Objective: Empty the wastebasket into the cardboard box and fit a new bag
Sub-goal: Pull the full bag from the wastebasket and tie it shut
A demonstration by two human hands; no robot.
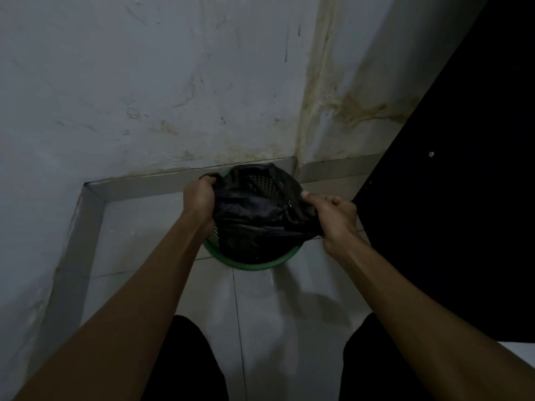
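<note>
A green perforated wastebasket (pixel 251 265) stands on the tiled floor in the corner of the room. A black plastic bag (pixel 257 209) is spread over its mouth and hides most of the rim; only the near edge of the rim shows. My left hand (pixel 199 199) grips the bag's edge on the left side of the basket. On the right side, my right hand (pixel 335 215) pinches the bag's edge, stretching it outward. The basket's mesh shows through the thin plastic at the far side. No cardboard box is in view.
Stained white walls (pixel 173 82) meet in the corner just behind the basket, with a grey skirting (pixel 139 183) along the floor. A tall black panel (pixel 463 198) stands close on the right. My knees in dark trousers (pixel 185 363) are at the bottom edge.
</note>
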